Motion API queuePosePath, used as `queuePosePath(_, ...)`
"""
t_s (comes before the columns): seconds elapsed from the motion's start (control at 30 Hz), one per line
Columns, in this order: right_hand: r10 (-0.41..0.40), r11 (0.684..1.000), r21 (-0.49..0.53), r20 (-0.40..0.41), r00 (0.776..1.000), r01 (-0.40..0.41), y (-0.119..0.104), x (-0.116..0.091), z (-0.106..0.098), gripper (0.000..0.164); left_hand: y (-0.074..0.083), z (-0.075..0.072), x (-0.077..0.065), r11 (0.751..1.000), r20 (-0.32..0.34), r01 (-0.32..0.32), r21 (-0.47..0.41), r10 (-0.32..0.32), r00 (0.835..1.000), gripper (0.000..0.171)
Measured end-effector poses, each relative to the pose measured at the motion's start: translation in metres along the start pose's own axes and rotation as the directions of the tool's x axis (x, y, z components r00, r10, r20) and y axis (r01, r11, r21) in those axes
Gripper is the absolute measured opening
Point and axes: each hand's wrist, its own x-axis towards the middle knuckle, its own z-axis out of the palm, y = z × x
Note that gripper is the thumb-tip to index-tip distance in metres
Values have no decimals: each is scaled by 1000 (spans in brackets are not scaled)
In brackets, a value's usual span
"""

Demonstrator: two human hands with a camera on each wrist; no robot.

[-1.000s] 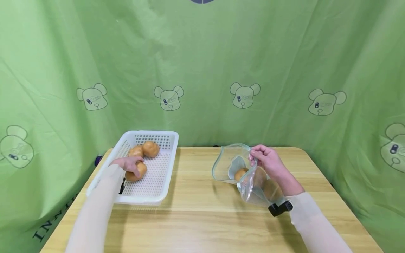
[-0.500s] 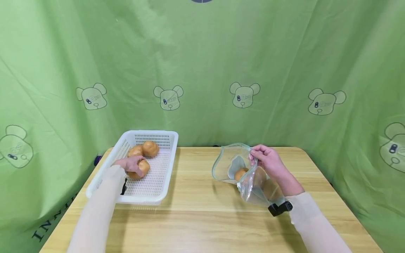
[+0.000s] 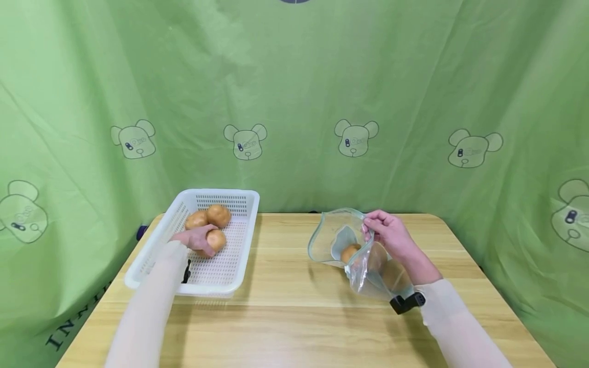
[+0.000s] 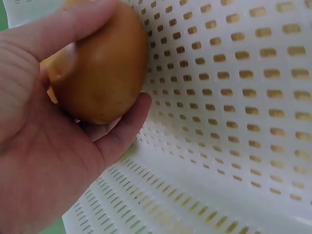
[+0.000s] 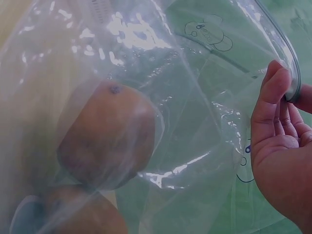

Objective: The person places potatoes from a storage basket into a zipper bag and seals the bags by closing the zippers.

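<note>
My left hand (image 3: 201, 240) grips a smooth orange-brown fruit (image 3: 215, 240), round and pear-like, inside the white perforated basket (image 3: 252, 240). In the left wrist view the thumb and fingers curl round this fruit (image 4: 105, 68), close to the basket's slotted surface. Two similar fruits (image 3: 219, 216) lie at the basket's back. On the right, my right hand (image 3: 391, 236) pinches the rim of a clear plastic zip bag (image 3: 322, 240), whose mouth gapes. Through its film the right wrist view shows a fruit (image 5: 109, 131) with a dark stem spot and part of another below.
The wooden table (image 3: 285, 327) carries the basket on the left and the bag on the right, with bare wood between. A green curtain (image 3: 294, 102) with bear-head prints hangs close behind. A dark purple object (image 3: 142, 232) shows beside the basket's left rim.
My left hand has shifted slightly right within the basket, and the fruit in its fingers has moved and turned with it. The right hand and the bag stay put.
</note>
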Motion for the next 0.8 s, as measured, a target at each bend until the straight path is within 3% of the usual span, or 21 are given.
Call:
queuePosePath(0.1, 5, 1000, -6, -6, 1000, -5, 0, -1, 0, 13, 3, 0, 2, 998, -12, 33, 47, -32, 999, 83)
queuePosePath(0.23, 13, 1000, -17, -10, 1000, -13, 1, -2, 0, 13, 6, 1, 3, 999, -8, 53, 3, -53, 999, 97)
queuePosePath(0.53, 37, 998, -55, -22, 999, -38, -1, -1, 2, 10, 8, 4, 6, 999, -33, 10, -36, -11, 999, 94)
queuePosePath(0.7, 35, 998, -48, -15, 999, -36, -2, -2, 2, 11, 13, 3, 9, 994, -29, -11, -107, 8, 1000, 96)
queuePosePath(0.8, 30, 999, -35, -14, 999, -31, -3, -2, 1, 11, 19, -1, 11, 985, -51, 3, -171, -11, 999, 94)
